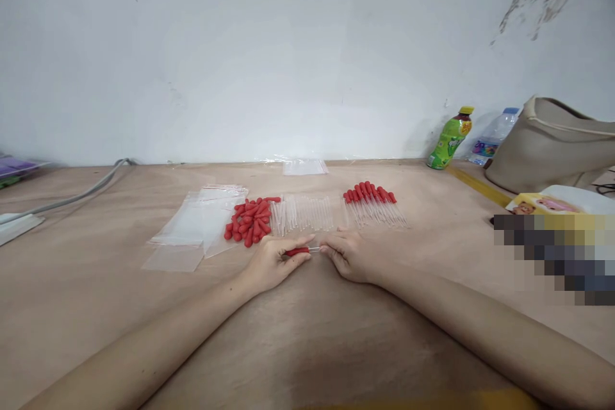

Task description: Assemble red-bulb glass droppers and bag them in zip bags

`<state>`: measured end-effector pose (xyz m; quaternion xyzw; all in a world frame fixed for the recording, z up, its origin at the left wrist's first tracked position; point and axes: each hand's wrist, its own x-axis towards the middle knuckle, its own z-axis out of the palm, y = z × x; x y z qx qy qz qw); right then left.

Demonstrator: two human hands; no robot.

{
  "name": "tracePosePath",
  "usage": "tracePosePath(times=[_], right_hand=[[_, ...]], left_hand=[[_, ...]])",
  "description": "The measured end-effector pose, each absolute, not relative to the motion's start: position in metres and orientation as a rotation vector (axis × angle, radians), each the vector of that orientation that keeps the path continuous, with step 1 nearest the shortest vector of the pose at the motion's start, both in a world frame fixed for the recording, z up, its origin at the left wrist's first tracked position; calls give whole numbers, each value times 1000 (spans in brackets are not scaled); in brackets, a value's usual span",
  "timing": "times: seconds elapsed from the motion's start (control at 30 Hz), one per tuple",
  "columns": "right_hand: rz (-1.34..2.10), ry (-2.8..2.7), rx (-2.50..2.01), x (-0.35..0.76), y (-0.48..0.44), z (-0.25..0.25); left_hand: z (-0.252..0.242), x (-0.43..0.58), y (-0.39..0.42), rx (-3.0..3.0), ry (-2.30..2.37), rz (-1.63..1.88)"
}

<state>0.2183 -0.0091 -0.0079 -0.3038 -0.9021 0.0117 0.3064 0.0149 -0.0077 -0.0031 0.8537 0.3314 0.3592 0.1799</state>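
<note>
My left hand [270, 262] pinches a red rubber dropper bulb [298, 251] between thumb and fingers, its narrow end toward the right. My right hand [354, 256] is closed on a thin clear dropper tube [314, 249], which meets the bulb's narrow end; how deep it sits inside I cannot tell. Just beyond my left hand lies a pile of loose red bulbs [247, 221]. A row of bare clear tubes [307, 211] lies beyond the gap between my hands. Several droppers with red bulbs on their tubes [372, 204] lie side by side beyond my right hand.
Clear plastic bags [180, 227] lie left of the pile, and another bag [305, 167] rests by the wall. At the right stand a green bottle [446, 141], a water bottle [492, 138] and a beige bag [542, 147]. A grey cable [91, 191] crosses the left side.
</note>
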Motion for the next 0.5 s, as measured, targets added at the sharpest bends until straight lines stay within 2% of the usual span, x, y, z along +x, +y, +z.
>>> tracePosePath(times=[0.3,0.5], right_hand=[[293,-2405,-976,215,-9,0],[263,-2498,-1100,212,-9,12]], left_hand=[[-4,13,-5,2452,930,971],[-3,14,-5,2312,1029,973]])
